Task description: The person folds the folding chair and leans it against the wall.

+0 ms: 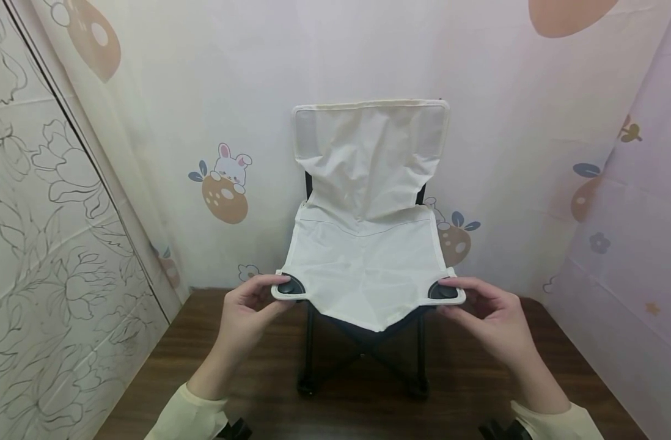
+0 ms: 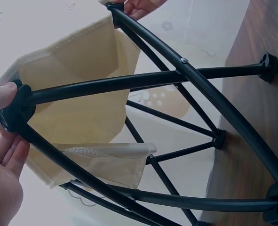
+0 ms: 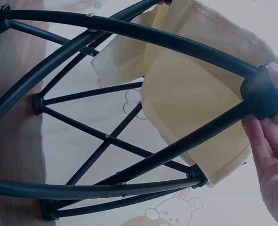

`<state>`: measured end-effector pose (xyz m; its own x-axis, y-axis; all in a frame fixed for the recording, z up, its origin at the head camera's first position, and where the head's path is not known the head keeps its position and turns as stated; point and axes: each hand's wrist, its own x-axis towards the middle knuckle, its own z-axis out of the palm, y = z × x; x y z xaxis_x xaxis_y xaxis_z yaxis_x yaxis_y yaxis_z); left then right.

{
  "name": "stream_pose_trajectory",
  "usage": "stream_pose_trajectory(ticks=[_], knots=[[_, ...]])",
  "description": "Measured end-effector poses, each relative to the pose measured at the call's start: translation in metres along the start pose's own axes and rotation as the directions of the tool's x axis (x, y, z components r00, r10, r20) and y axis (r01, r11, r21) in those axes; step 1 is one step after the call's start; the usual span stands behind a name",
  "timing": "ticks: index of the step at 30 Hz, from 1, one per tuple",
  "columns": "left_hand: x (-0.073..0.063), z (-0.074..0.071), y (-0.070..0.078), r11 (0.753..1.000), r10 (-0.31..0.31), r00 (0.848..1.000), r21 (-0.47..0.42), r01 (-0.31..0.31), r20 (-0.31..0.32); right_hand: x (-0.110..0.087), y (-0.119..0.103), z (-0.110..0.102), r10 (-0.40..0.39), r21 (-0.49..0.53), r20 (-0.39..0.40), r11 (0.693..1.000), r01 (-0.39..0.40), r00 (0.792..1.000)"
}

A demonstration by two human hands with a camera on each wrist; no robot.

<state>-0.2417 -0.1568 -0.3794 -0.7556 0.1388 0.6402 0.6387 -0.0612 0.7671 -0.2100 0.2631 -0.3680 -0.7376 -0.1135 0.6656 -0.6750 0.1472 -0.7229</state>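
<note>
A small folding chair (image 1: 363,256) with a white fabric seat and back stands unfolded in the middle of the head view. My left hand (image 1: 253,305) pinches its front left seat corner, thumb and fingers on opposite sides of the black corner piece (image 1: 291,285). On the other side, my right hand (image 1: 489,311) pinches the front right corner in the same way, at its black corner piece (image 1: 442,290). Both wrist views look under the seat, where dark crossed tubes (image 2: 129,84) meet plastic joints. The right corner joint (image 3: 263,92) sits between thumb and fingers.
The chair's feet rest on a dark wooden surface (image 1: 363,409). A curtain (image 1: 258,73) with rabbit and carrot-like prints hangs close behind the chair. Panels with line-drawn flowers (image 1: 55,244) stand on the left, and a pale printed curtain (image 1: 632,244) hangs on the right.
</note>
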Motion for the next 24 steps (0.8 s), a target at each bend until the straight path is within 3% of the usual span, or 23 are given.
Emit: stream_pose_trajectory(ticks=[24], knots=[[0.0031,0.0017,0.0004,1.0,0.009,1.0,-0.004,-0.009,0.014,0.0039,-0.0025,0.0022,-0.003,0.009,0.006,1.0,0.003,1.0]])
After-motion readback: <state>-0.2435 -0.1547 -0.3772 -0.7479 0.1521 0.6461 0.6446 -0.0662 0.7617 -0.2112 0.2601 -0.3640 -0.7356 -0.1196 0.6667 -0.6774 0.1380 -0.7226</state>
